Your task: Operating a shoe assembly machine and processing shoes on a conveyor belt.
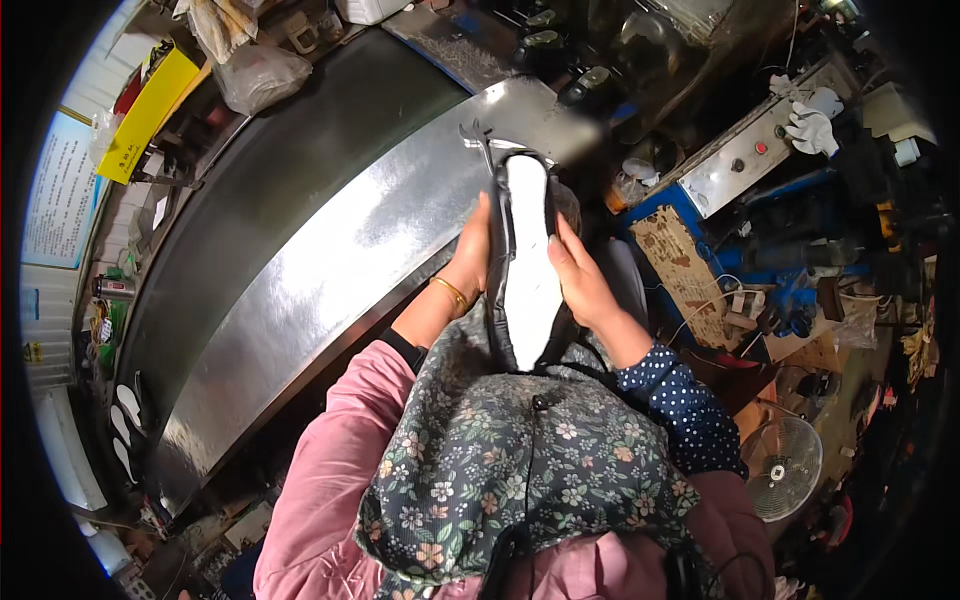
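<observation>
A black shoe upper [504,255] with a long white bottom [531,235] facing up is held upright in front of me, its lower end close to the flowered apron [520,440] on my lap. My left hand [470,258], with a gold bangle at the wrist, presses along the shoe's left side. From the right, my right hand [583,280] grips the edge, its thumb beside the white bottom. Some fingers of both hands are hidden behind the shoe. Just past its far end, a thin dark pronged thing [482,145] lies on the metal sheet; its kind is unclear.
A shiny metal ledge [300,290] curves along a dark belt [250,190] at left, where several white-bottomed shoes [124,425] lie. A control box [748,150] with a red button and a white glove [810,130] are at right. A fan [782,470] stands lower right.
</observation>
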Motion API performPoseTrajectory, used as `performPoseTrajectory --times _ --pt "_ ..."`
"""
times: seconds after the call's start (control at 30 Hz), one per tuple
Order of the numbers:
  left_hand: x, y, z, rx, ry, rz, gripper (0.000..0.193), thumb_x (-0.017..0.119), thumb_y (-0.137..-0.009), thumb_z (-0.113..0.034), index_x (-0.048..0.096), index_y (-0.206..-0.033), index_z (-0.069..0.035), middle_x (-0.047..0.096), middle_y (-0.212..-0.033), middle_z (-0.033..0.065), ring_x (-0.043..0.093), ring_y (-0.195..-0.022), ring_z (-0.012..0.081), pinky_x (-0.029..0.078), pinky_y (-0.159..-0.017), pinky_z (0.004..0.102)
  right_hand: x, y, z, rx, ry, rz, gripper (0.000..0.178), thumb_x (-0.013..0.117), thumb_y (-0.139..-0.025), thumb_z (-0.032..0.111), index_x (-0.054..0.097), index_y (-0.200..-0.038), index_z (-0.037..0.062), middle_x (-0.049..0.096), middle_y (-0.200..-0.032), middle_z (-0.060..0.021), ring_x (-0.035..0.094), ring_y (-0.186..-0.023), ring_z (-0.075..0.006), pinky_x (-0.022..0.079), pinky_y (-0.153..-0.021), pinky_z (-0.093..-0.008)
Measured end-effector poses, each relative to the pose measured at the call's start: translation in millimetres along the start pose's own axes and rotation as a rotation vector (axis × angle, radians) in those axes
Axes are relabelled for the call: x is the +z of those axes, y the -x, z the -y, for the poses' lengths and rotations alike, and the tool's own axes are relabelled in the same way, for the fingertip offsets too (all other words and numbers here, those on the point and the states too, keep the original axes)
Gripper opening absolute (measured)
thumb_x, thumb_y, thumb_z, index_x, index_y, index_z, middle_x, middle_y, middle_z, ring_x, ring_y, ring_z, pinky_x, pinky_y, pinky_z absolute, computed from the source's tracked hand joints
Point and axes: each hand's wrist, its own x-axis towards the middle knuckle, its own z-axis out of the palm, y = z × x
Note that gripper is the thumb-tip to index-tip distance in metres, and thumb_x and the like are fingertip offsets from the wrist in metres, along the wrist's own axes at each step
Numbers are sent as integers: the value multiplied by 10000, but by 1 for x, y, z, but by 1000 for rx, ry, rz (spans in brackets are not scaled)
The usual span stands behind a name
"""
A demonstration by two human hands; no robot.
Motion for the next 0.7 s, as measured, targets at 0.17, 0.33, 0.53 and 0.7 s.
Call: performPoseTrajectory --times 0.17,0.33,0.53,0.7 --pt "36 30 -14 23 219 -179 605 281 -1022 -509 553 -1272 -29 626 -1213 160 606 -1107 304 452 -1021 446 -20 32 51 -56 465 82 815 686 -892 274 230 -1534 60 206 -1579 -188 242 -1446 -248 255 -1154 -353" --pt "68 55 19 192 -186 213 520 504 -989 -401 512 -1341 -19 497 -1404 127 474 -1288 255 341 -1107 369 -69 74 71 244 -225 -102 873 702 -737 13 312 -1516 74 410 -1471 -131 445 -1308 -200 363 -1077 -323" --pt "1 25 37 851 -1976 271 653 703 -820 -350 493 -1391 -111 309 -1540 187 243 -1403 468 202 -1109 612 -146 157 179 -204 373 -686 854 732 -683 47 403 -1471 58 411 -1494 -129 458 -1311 -202 373 -1065 -296" --pt "-7 15 38 874 -1841 331 610 716 -810 -296 529 -1357 -100 322 -1538 168 239 -1408 457 222 -1138 527 -264 205 240 -311 1165 -1236 855 800 -629 151 485 -1423 106 410 -1495 -175 437 -1346 -271 356 -1084 -322"
